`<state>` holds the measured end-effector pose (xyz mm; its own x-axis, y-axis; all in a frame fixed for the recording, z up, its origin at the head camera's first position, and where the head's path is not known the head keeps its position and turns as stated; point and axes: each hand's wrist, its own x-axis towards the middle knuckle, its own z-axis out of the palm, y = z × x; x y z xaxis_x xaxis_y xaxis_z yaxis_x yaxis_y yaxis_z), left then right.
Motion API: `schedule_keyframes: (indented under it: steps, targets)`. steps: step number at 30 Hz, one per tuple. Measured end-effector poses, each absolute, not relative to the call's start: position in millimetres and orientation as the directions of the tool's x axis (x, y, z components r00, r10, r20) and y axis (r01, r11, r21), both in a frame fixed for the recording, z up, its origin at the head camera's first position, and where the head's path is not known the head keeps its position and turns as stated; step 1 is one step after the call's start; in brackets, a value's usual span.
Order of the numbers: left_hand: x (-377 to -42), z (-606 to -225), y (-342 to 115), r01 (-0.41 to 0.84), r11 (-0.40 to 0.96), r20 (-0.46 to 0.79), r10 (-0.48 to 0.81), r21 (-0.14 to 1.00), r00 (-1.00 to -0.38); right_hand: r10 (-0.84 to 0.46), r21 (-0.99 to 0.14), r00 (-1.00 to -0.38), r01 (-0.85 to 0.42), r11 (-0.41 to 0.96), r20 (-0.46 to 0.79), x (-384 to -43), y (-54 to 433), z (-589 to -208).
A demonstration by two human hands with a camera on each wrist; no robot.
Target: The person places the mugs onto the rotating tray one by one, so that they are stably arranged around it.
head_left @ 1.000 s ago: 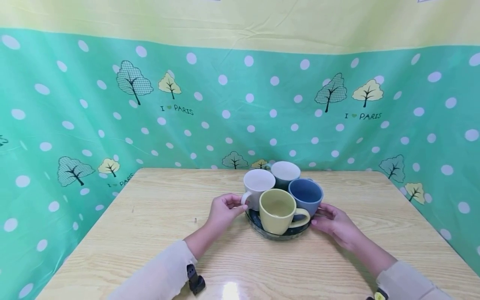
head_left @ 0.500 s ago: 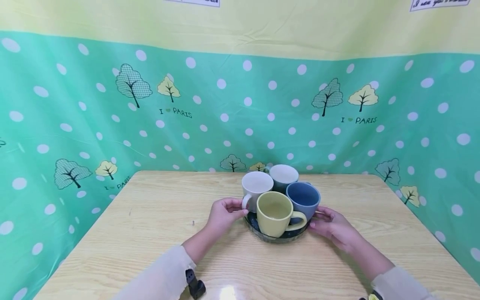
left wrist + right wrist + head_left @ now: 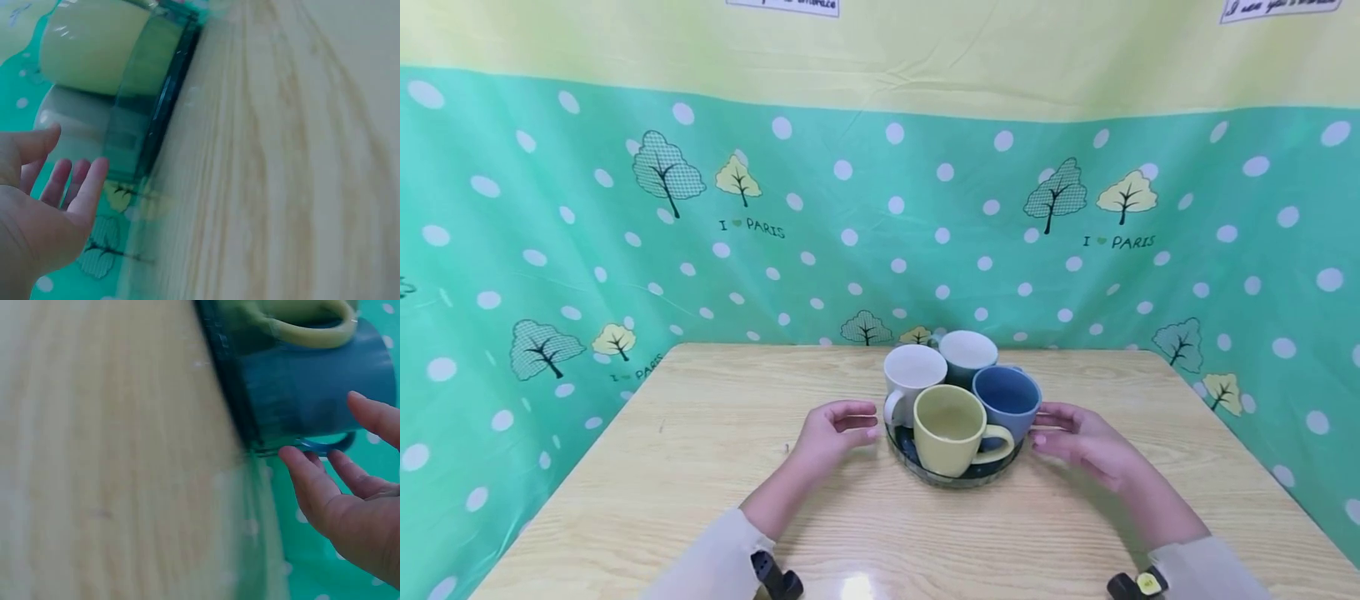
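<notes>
A round, clear-walled tray [image 3: 951, 482] with a dark base stands on the table, bearing several mugs. At its front is a yellow mug [image 3: 946, 446], handle to the right. Behind that are a white mug [image 3: 901, 390] on the left and a blue mug [image 3: 1017, 417] on the right. Farthest back is a dark green mug [image 3: 967, 350] with a white inside, partly hidden. My left hand [image 3: 831, 437] is a little left of the tray, its fingers loosely extended and holding nothing. Close to the blue mug and the tray's right side is my right hand [image 3: 1086, 442], fingers spread and relaxed.
The pale wooden table [image 3: 722, 442] extends on both sides and in front of the tray. A green and yellow printed curtain [image 3: 805, 208] hangs behind it and along the sides. Dark straps [image 3: 775, 575] are worn on both wrists.
Both hands have drawn outward from the tray's sides, and their fingers have loosened. The tray and the mugs have stayed in place on the table; the view has tilted slightly.
</notes>
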<state>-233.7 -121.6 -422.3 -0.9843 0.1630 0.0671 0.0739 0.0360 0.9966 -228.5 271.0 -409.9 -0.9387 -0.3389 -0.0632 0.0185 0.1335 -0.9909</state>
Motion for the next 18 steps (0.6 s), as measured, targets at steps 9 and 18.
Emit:
schedule_keyframes:
  steps: [9, 18]
  targets:
    - [-229.6, -413.2, -137.8, 0.128, 0.016, 0.124, 0.159, 0.992, -0.98, -0.258, -0.971, -0.966, -0.084, 0.225, 0.024, -225.1, 271.5, -394.4]
    - [-224.4, -403.3, -155.7, 0.157, 0.043, 0.149, 0.142, 0.987, -0.979, -0.232, -0.958, -0.966, -0.169, 0.231, 0.115, -222.4, 272.6, -390.7]
